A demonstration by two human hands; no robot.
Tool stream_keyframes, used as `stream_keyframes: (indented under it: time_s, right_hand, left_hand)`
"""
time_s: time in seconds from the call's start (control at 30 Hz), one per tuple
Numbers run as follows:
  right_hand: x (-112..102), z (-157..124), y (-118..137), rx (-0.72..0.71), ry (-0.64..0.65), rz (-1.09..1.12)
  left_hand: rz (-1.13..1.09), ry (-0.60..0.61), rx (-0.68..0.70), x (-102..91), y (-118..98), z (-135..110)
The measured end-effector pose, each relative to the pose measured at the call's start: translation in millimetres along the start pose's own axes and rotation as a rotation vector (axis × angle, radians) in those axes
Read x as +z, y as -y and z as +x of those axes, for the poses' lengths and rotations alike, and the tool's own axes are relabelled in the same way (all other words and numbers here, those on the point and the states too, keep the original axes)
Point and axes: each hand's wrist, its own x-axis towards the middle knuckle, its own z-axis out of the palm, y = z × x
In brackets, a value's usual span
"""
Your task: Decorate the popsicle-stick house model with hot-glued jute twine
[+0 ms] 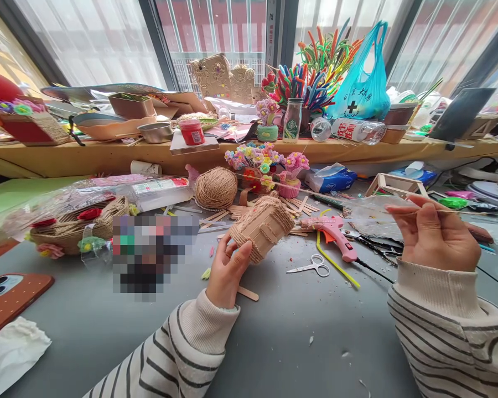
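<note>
My left hand (230, 271) grips a small craft house (261, 228) of wooden sticks and wound twine, tilted above the grey table. Off to the right, my right hand (435, 235) pinches a strand of twine (357, 203) between thumb and fingers. That strand runs leftward, taut, behind the top of the little house. A ball of twine (216, 188) sits just behind it. Between my hands lie a pink glue gun (336, 235), small white scissors (313, 266) and a yellow pipe cleaner (336, 261).
Popsicle sticks (299, 206) are scattered behind the house. A twine basket (78, 224) with flowers stands at left, near a phone (14, 298) and crumpled tissue (14, 354). Black-handled scissors (377, 246) lie by the glue gun's cord. A crowded shelf (240, 155) runs along the window.
</note>
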Motion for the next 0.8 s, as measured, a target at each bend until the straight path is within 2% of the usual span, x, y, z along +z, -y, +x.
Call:
stream_keyframes:
  time_s: [0.1,0.2,0.3,0.5,0.6,0.7,0.8]
  right_hand:
    - [-0.5,-1.1,4.4,0.165,0.097,0.156]
    - [-1.6,-0.9,5.5,0.209,0.145,0.169]
    - [-3.9,2.3,4.5,0.176,0.144,0.107]
    - [-8.5,16.0,8.5,0.015,-0.045,0.028]
    - [-9.0,19.7,10.7,0.003,-0.066,0.051]
    - [-8.6,13.1,11.6,0.062,0.071,0.034]
    - [-8.1,-1.5,14.0,0.072,0.315,-0.017]
  left_hand:
    - [-0.016,0.046,0.012,-1.0,-0.1,0.0]
    - [0.005,0.09,0.043,-0.5,1.4,-1.8]
    - [0.006,0.104,0.07,1.1,2.3,-3.6]
    - [0.028,0.123,0.079,-1.6,3.4,-1.3]
    - [0.09,0.171,0.068,-2.8,5.2,-1.7]
    - [0.146,0.216,0.093,-1.1,6.9,-6.2]
    - [0.258,0.316,0.07,-0.2,7.8,-10.5]
